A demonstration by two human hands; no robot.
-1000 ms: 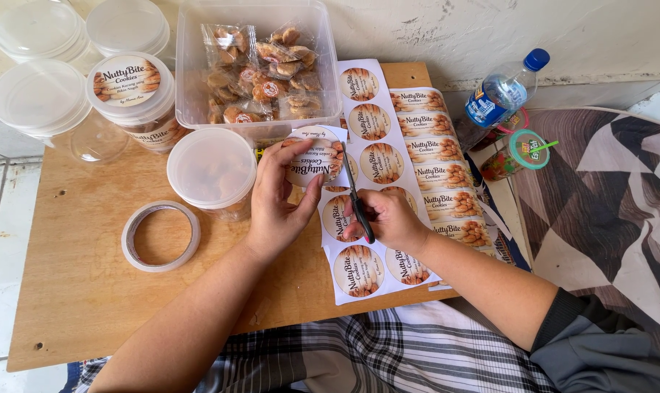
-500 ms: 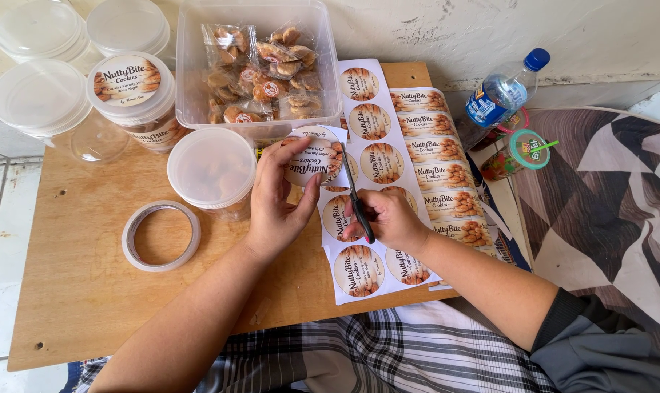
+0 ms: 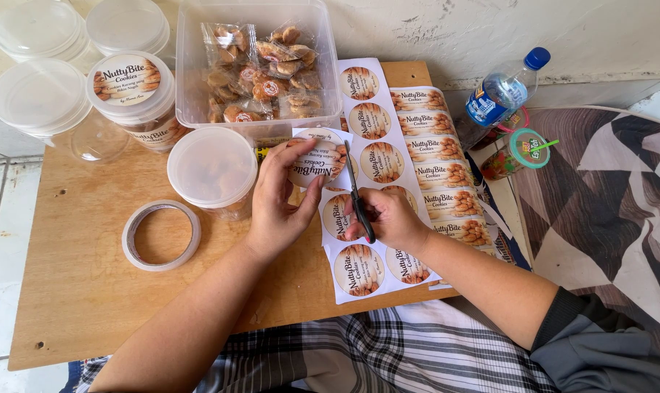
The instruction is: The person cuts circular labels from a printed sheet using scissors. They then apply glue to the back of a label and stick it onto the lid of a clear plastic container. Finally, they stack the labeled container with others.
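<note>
Centrally, wrapped cookies (image 3: pixel 261 80) in clear tub (image 3: pixel 328 87)

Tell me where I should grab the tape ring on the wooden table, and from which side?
Grip the tape ring across its thin band, one finger inside the open middle and the thumb outside, coming from straight above. It lies flat on the wooden table with bare wood around it, so its near-left rim is probably easiest, away from the lidded tub.
</note>
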